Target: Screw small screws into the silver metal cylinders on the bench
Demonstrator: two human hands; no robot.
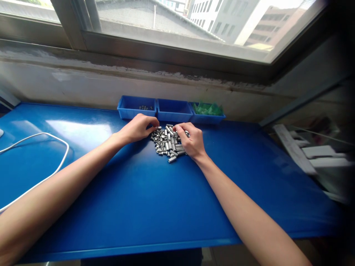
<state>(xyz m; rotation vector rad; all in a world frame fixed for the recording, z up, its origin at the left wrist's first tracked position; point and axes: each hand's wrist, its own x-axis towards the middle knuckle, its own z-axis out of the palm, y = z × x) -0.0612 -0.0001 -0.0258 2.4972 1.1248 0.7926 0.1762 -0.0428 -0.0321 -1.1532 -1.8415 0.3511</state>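
Note:
A pile of small silvery metal parts (169, 145) lies on the blue tabletop, mixing hex standoffs with short screws. At the pile's left edge is my left hand (140, 127), thumb and fingers pinched at a small metal piece (158, 128); its exact kind is too small to tell. My right hand (192, 138) rests over the right side of the pile with its fingers curled and thumb closed against them. Whatever those fingers hold is hidden. One hex standoff (172, 159) lies at the near edge of the heap.
Behind the pile stand three joined blue bins: the left bin (137, 113) has a few small metal parts, the middle bin (174, 116) shows a bare interior, and the right one holds green plastic pieces (208, 109). A white cable (68, 146) curves across the table's left. A window (177, 22) is beyond.

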